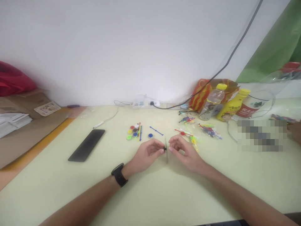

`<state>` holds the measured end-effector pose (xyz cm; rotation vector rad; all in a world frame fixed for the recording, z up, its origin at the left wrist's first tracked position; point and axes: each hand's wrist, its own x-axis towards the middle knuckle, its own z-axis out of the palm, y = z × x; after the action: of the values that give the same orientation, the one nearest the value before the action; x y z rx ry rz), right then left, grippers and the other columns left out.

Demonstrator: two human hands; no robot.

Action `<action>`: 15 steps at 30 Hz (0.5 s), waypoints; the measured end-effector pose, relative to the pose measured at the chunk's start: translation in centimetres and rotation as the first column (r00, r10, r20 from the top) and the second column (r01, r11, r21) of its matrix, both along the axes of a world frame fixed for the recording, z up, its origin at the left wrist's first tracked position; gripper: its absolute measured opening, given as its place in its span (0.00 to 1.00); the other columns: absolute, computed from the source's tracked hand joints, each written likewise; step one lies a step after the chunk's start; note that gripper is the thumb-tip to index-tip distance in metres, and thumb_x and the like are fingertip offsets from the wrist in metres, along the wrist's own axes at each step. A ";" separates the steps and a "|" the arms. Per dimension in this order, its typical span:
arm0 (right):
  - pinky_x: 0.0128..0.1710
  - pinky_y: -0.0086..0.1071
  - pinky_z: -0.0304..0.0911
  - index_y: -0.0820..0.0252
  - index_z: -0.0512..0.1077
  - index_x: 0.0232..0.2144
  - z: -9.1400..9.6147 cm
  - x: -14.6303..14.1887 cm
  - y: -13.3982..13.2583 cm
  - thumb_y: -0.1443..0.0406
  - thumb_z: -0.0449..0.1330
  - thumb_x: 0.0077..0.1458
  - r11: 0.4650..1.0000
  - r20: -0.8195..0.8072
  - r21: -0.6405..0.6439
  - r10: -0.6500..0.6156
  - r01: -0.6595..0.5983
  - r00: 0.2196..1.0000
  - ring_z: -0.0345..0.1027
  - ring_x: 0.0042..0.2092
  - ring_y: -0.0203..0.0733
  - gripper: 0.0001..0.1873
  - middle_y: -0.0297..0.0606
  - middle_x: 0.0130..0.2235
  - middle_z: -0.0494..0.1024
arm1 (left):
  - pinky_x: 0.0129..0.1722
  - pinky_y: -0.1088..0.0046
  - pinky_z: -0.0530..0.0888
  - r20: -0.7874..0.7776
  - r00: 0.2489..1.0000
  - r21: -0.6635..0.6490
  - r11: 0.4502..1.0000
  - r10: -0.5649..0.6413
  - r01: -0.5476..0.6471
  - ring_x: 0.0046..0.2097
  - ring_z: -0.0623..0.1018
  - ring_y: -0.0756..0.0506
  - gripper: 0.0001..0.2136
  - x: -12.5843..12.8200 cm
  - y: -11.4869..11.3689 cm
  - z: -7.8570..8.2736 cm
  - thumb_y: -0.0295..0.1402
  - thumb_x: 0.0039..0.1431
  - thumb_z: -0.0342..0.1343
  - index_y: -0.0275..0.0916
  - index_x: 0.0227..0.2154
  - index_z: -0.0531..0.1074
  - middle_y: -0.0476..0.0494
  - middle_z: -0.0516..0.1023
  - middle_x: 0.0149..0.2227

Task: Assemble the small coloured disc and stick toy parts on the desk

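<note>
Left hand [146, 154]: grip pinched on a small black knob [165, 148]. Right hand [185, 153]: grip pinched on a thin grey piece [166, 156], seen edge-on and carrying that knob. Both are held just above the bench [164, 194], front centre. Coloured plastic parts [134, 131] lie just beyond, and a black phone [87, 145] lies to the left.

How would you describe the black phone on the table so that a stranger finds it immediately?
Start at the pale table and find the left hand with the black wristwatch. Left of it lies the phone, flat and slanted. It is the only large dark rectangle; the pieces nearby are small and colourful.
</note>
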<state>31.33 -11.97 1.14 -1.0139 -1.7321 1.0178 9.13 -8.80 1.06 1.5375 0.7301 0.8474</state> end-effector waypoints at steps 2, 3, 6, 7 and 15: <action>0.35 0.33 0.63 0.55 0.65 0.47 0.1 0.1 0.0 0.60 0.56 0.69 1.000 -0.008 0.021 -0.015 0.015 1.000 0.66 0.34 0.38 0.08 0.33 0.35 0.70 | 0.51 0.65 0.77 -0.007 1.000 0.000 1.000 0.004 -0.004 0.45 0.80 0.45 0.10 0.0 0.0 0.0 0.37 0.63 0.65 0.37 0.42 0.75 0.41 0.79 0.42; 0.34 0.33 0.63 0.54 0.65 0.47 0.2 0.1 0.0 0.60 0.56 0.69 0.999 -0.011 0.027 -0.023 0.023 1.000 0.66 0.34 0.38 0.08 0.33 0.35 0.70 | 0.51 0.65 0.77 -0.009 1.000 -0.001 1.000 0.007 -0.007 0.45 0.80 0.45 0.10 0.0 0.0 0.0 0.37 0.63 0.65 0.37 0.42 0.75 0.41 0.79 0.42; 0.34 0.33 0.63 0.54 0.66 0.47 0.3 0.1 0.0 0.61 0.56 0.69 0.999 -0.013 0.036 -0.039 0.039 0.999 0.66 0.34 0.38 0.07 0.34 0.35 0.70 | 0.51 0.64 0.77 -0.007 1.000 -0.001 1.000 0.013 -0.013 0.45 0.80 0.45 0.10 0.0 0.1 -0.1 0.38 0.63 0.65 0.37 0.42 0.75 0.42 0.79 0.42; 0.34 0.33 0.63 0.54 0.66 0.47 0.3 0.1 0.0 0.61 0.56 0.69 0.998 -0.012 0.037 -0.040 0.041 0.999 0.66 0.35 0.38 0.07 0.34 0.35 0.70 | 0.51 0.64 0.77 -0.006 1.000 0.000 1.000 0.014 -0.014 0.45 0.80 0.44 0.10 0.0 0.1 -0.1 0.38 0.63 0.65 0.37 0.41 0.75 0.42 0.79 0.42; 0.34 0.33 0.63 0.54 0.66 0.48 0.3 0.1 0.0 0.61 0.55 0.69 0.999 0.017 0.032 -0.041 0.040 0.999 0.66 0.33 0.38 0.07 0.33 0.35 0.70 | 0.51 0.64 0.77 -0.024 1.000 0.003 1.000 0.018 -0.018 0.45 0.80 0.44 0.10 0.0 0.1 -0.1 0.37 0.63 0.64 0.37 0.42 0.75 0.41 0.79 0.42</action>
<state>31.44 -11.96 1.48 -1.0365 -1.7294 0.9556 9.08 -8.69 0.97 1.5477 0.7614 0.8455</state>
